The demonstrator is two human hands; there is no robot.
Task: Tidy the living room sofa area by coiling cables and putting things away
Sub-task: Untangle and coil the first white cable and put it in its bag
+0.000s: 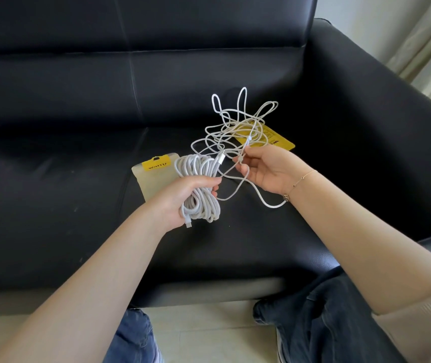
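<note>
Above the sofa [78, 179] seat, the left hand [183, 197] grips a coil [200, 184] of white cable, its fingers [210, 180] curled round the middle of the bundle with the thumb on top. The coil stands roughly upright in the fist; 1 plug [188, 224] hangs from its lower end, and a second plug [221, 159] sticks up beside its top.

The right hand [266, 171] is just beside it, palm turned up, fingers loosely bent. Its thumb and forefinger pinch a thin white strand [245, 146], and more of that strand runs across the palm and loops down under the wrist, which wears a bracelet [298, 182].

Behind the right hand, a loose tangle [238, 121] of white cable rises off the seat, partly lying over a yellow packet [277, 141]. A pale packet [154, 176] with a yellow label lies flat on the seat, behind the left hand and the coil.
</note>
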